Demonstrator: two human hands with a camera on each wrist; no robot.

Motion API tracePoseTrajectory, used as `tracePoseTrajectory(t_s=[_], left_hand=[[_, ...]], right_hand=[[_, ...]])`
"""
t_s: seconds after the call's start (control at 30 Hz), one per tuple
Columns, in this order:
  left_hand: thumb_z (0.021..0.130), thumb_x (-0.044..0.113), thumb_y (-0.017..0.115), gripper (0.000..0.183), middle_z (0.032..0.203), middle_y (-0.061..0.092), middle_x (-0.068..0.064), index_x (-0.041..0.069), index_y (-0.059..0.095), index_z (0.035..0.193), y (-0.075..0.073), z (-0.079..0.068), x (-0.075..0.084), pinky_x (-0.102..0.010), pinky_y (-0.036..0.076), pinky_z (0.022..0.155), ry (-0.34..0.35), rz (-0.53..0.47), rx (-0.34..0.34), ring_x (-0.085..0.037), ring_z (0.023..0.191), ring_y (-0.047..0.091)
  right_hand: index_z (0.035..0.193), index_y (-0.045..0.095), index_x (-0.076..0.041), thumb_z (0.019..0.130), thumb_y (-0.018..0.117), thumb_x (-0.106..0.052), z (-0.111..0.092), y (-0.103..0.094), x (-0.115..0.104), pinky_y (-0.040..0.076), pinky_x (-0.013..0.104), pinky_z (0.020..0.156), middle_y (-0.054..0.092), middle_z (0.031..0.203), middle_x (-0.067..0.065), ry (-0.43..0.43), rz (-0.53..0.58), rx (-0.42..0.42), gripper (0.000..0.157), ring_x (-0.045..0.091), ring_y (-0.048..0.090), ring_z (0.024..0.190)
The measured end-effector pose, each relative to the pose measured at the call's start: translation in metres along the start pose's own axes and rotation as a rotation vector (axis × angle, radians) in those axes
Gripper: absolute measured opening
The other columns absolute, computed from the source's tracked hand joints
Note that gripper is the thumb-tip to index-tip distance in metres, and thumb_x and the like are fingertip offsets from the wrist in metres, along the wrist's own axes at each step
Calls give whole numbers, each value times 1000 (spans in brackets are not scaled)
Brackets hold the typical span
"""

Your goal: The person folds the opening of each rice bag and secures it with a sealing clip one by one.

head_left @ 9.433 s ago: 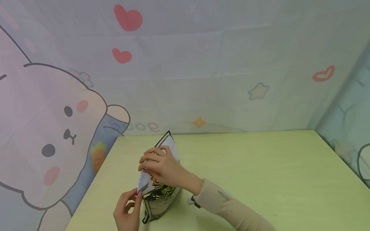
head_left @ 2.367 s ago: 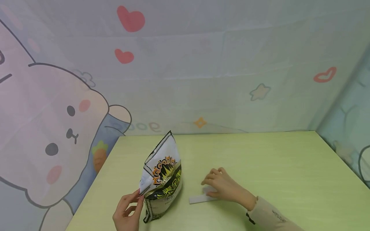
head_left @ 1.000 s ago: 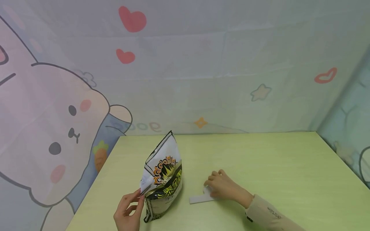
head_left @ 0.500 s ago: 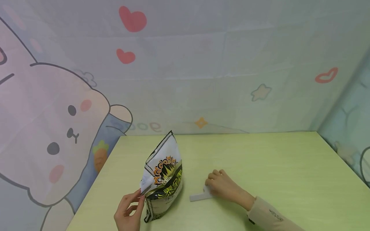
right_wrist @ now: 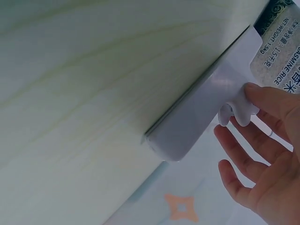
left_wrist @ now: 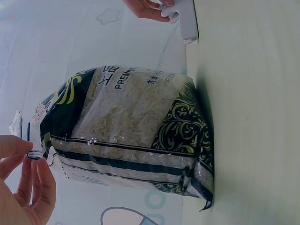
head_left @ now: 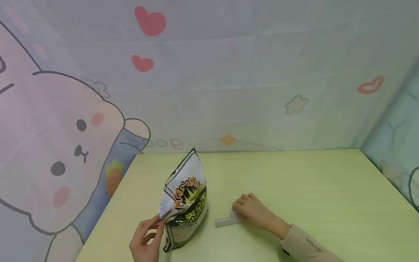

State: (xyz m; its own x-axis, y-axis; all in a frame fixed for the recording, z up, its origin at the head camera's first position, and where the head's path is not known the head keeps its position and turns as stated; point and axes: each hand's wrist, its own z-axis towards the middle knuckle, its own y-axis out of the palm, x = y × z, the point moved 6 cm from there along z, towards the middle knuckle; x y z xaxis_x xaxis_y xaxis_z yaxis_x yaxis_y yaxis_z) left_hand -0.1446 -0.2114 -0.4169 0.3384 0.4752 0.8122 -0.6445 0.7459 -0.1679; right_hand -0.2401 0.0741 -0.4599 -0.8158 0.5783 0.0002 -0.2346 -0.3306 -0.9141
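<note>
A bag of rice (head_left: 188,214), white on top with a dark band and a clear lower part showing the grains, stands on the table to the left. My left hand (head_left: 145,240) pinches its near upper edge between thumb and fingers; the left wrist view shows this hand (left_wrist: 28,183) at the bag's side (left_wrist: 126,112). Right of the bag, my right hand (head_left: 253,211) pinches a pale grey bag clip (head_left: 227,221) by its handle. Up close in the right wrist view, the clip's long bar (right_wrist: 201,98) is right at the tabletop, with the thumb of my hand (right_wrist: 272,140) on the handle.
The light green table (head_left: 294,182) reaches back to a printed cloth backdrop (head_left: 229,72) with hearts and a cartoon bear. Another cloth (head_left: 402,127) hangs along the right side. A beige sleeve (head_left: 304,243) covers the right forearm.
My right hand has left the bag's top and come down on the clip. Its fingers have closed on the handle, and the clip has tipped slightly. My left hand keeps its place.
</note>
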Motion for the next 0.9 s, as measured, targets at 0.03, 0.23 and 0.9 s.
tracePoseTrajectory(t_s=[0.03, 0.23, 0.9], left_hand=[[79, -23, 71, 23, 86, 57, 21, -15, 73, 100, 0, 0, 0, -10, 50, 54, 0, 1, 0, 8, 74, 57], [79, -24, 71, 23, 86, 57, 22, -15, 73, 100, 0, 0, 0, -9, 50, 54, 5, -2, 1, 8, 74, 57], [79, -21, 72, 25, 85, 62, 10, -10, 75, 101, -1, 0, -1, -11, 50, 54, -14, 30, -8, 7, 74, 57]], right_hand=[[95, 69, -14, 81, 83, -9, 0, 0, 0, 48, 30, 76, 73, 95, -2, -2, 3, 3, 20, 15, 61, 86], [97, 69, -15, 82, 83, -9, 0, -3, -1, 46, 27, 73, 70, 92, -4, -7, 47, 28, 22, 12, 61, 81], [108, 73, -7, 82, 82, -6, 15, -24, 6, 40, 23, 68, 62, 96, 1, 60, 80, -1, 26, 18, 60, 87]])
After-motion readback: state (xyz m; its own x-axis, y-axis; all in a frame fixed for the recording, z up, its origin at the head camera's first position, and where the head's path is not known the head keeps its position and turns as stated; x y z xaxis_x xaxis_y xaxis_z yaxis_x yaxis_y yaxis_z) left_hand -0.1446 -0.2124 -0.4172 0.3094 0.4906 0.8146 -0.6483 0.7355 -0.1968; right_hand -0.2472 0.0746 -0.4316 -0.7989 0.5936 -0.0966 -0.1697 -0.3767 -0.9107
